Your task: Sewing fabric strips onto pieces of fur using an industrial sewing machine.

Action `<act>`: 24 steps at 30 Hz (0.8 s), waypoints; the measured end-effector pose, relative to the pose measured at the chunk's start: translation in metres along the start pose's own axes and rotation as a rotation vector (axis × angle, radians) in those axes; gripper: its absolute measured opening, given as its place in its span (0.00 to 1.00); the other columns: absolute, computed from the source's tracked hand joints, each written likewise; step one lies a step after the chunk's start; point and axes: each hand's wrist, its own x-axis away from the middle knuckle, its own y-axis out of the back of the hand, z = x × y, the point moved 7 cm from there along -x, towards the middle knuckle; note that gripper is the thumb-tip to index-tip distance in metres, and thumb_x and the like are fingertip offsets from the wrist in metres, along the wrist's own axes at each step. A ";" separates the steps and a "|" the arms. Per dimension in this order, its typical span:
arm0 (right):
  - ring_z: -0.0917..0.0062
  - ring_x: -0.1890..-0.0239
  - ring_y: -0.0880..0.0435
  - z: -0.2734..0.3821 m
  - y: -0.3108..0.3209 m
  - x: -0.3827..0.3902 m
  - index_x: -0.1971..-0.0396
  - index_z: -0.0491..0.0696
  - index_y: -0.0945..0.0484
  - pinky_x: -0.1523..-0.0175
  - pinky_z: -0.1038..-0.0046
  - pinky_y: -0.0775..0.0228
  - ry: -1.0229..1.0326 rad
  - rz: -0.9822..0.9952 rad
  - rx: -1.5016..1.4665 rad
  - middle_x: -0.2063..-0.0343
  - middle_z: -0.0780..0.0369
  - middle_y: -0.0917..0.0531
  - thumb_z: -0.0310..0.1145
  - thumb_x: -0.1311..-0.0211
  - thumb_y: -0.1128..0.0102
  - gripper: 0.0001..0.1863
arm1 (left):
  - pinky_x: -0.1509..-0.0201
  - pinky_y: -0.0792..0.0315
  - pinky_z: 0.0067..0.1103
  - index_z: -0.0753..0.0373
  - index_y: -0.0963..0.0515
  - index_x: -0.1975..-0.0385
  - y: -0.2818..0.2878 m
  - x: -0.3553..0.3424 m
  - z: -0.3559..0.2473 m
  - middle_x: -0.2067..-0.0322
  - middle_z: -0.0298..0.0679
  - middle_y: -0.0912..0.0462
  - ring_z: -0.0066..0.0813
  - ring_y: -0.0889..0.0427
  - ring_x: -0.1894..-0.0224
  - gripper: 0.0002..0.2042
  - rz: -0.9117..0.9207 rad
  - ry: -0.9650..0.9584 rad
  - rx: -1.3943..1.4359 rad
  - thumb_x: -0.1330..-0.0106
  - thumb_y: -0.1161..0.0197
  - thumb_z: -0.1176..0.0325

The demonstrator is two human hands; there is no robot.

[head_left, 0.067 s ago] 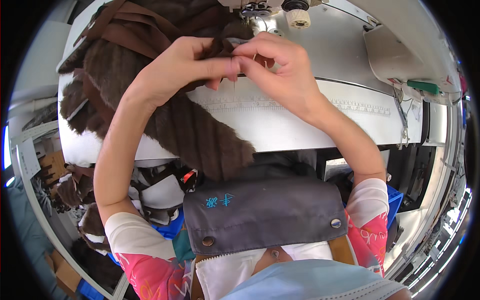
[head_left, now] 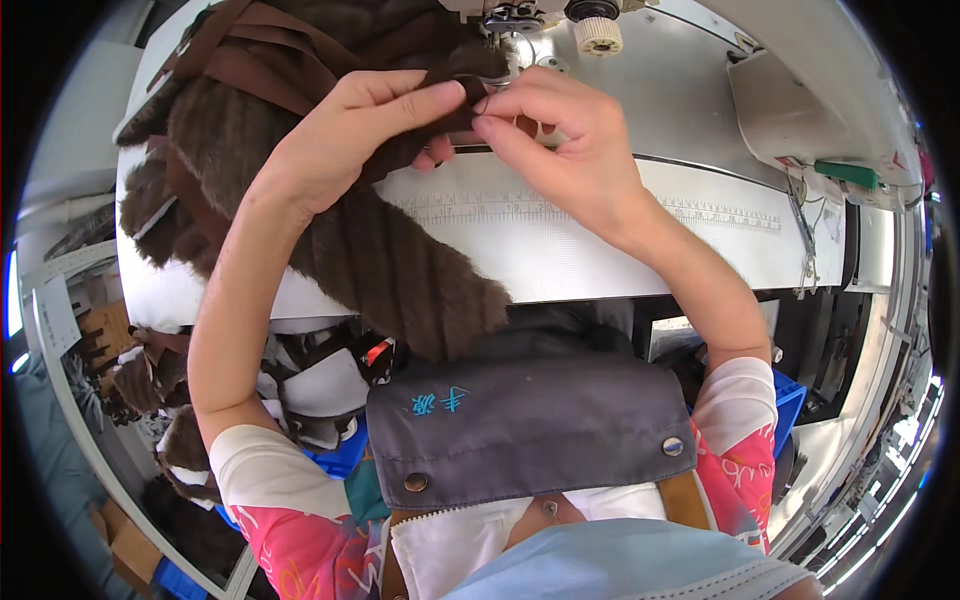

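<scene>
My left hand [head_left: 335, 130] is closed on a dark brown fabric strip [head_left: 408, 148], its thumb lying on top of the cloth. Close beside it, my right hand [head_left: 580, 135] pinches thumb and forefinger together at the strip's edge. A thin dark thread seems to run to those fingertips, though it is too fine to follow. Brown fur [head_left: 400, 265] with a striped pile hangs from under my left forearm over the table's front edge. More fur and smooth brown bands [head_left: 265, 60] are heaped to the left. Both hands are just in front of the sewing machine's needle area [head_left: 515, 20].
A pale ruler strip [head_left: 480, 208] runs along the white table [head_left: 590, 275]. The machine's cream knob [head_left: 598, 38] and arm stand at the back right. Fur scraps with white backing [head_left: 325, 390] fill a blue bin below left. Another blue bin [head_left: 790, 405] sits lower right.
My left thumb has drawn up and left, away from the right thumb, and more of the brown strip shows between the hands. My right hand has shifted slightly.
</scene>
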 end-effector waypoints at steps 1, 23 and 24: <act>0.79 0.77 0.22 -0.001 -0.001 0.001 0.72 0.41 0.19 0.73 0.78 0.32 0.000 0.002 -0.001 0.77 0.63 0.23 0.25 0.47 0.39 0.04 | 0.69 0.30 0.15 0.68 0.21 0.64 -0.001 0.002 0.001 0.73 0.36 0.18 0.17 0.23 0.72 0.10 -0.002 0.000 0.001 0.34 0.42 0.66; 0.65 0.56 0.22 0.045 -0.028 0.073 0.54 0.50 0.23 0.52 0.64 0.31 0.351 0.265 0.411 0.57 0.60 0.21 0.33 0.52 0.38 0.21 | 0.59 0.29 0.15 0.66 0.20 0.61 0.004 0.026 -0.034 0.64 0.31 0.18 0.15 0.24 0.64 0.07 -0.269 -0.493 -0.218 0.37 0.39 0.73; 0.64 0.50 0.26 0.054 -0.042 0.093 0.51 0.51 0.25 0.47 0.64 0.34 0.401 0.365 0.552 0.50 0.60 0.24 0.34 0.51 0.42 0.22 | 0.59 0.29 0.15 0.66 0.20 0.61 0.006 0.026 -0.034 0.64 0.31 0.18 0.15 0.24 0.64 0.07 -0.270 -0.490 -0.217 0.37 0.39 0.73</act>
